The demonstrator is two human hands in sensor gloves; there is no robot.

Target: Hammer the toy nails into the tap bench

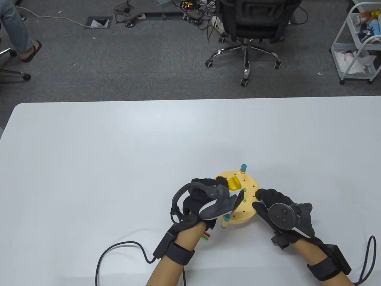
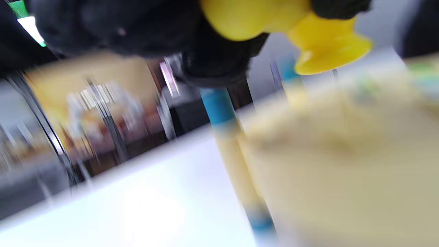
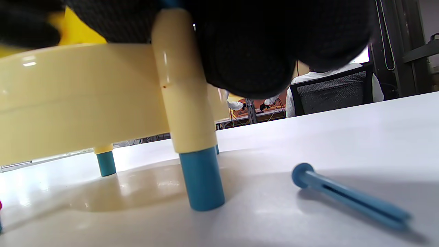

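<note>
The round cream tap bench (image 1: 249, 184) stands on blue-tipped legs (image 3: 200, 178) near the table's front middle. Green nails (image 1: 244, 190) sit in its top. My left hand (image 1: 220, 186) grips a yellow toy hammer (image 1: 233, 183), whose head is over the bench's left part; in the left wrist view the hammer (image 2: 325, 44) hangs blurred just above the bench (image 2: 343, 164). My right hand (image 1: 261, 200) holds the bench's right rim, fingers (image 3: 247, 51) curled at the top of a leg. A loose blue nail (image 3: 349, 199) lies on the table beside that leg.
Red and green nails (image 1: 205, 236) lie on the white table (image 1: 104, 166) under my left wrist. A glove cable (image 1: 119, 247) loops at the front left. Beyond the far edge are an office chair (image 1: 253, 26) and a white cart (image 1: 357, 44).
</note>
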